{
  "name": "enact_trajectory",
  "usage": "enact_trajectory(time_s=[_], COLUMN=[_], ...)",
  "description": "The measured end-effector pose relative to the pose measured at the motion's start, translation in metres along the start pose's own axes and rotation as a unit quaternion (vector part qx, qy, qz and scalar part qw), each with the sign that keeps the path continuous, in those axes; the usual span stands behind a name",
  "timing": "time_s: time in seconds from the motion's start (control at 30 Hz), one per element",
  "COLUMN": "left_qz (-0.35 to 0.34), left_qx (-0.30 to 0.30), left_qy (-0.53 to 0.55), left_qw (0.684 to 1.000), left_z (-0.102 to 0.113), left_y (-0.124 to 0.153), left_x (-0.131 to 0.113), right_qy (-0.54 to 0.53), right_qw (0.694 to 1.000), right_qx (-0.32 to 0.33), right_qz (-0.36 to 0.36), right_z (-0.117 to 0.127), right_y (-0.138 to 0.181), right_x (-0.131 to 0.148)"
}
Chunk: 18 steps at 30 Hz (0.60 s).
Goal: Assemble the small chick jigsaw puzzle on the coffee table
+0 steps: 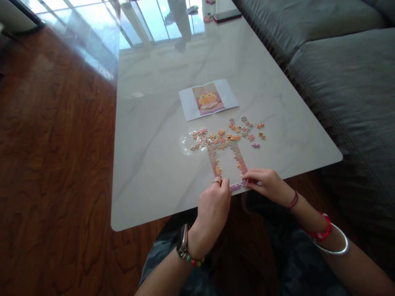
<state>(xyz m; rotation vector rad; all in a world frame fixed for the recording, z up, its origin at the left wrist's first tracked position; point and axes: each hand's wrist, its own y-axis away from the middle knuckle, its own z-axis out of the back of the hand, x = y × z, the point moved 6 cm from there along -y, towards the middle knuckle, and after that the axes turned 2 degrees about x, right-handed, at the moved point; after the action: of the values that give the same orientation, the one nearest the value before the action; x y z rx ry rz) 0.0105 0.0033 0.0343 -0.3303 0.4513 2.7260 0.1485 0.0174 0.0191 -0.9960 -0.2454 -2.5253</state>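
Left forearm [168, 269] angled inward. Purple puzzle strip [235, 187] laid near tabletop [148, 197] edge, at puzzle frame's [212, 157] near side; right end narrowly pinched by right hand [267, 183]. Left hand [214, 206] narrowed at other end; hold hidden, cannot be told. Strip best kept flat, tabs aligned squarely, pressed gently.

The left hand [214, 209] is being held knuckles-up with bent fingers [226, 187]. The right hand [266, 181] is being angled inward, fingers gathered.
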Motion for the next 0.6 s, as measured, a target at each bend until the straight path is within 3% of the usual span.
enact_trajectory(time_s=[0.03, 0.2, 0.6], left_qz=[0.005, -0.106, -0.107], left_qx=[-0.016, -0.091, -0.067], left_qy=[-0.023, -0.079, -0.127], left_qw=[1.0, 0.987, 0.984], left_z=[-0.003, -0.024, -0.033], left_y=[0.005, 0.025, 0.02], left_x=[-0.005, -0.037, -0.041], right_qy=[0.0, -0.005, 0.032], right_qw=[1.0, 0.999, 0.999], right_qx=[-0.009, -0.039, -0.019], right_qz=[0.01, 0.02, 0.037], right_z=[0.0, -0.002, -0.012], right_y=[0.001, 0.004, 0.006], right_x=[0.0, -0.002, 0.002])
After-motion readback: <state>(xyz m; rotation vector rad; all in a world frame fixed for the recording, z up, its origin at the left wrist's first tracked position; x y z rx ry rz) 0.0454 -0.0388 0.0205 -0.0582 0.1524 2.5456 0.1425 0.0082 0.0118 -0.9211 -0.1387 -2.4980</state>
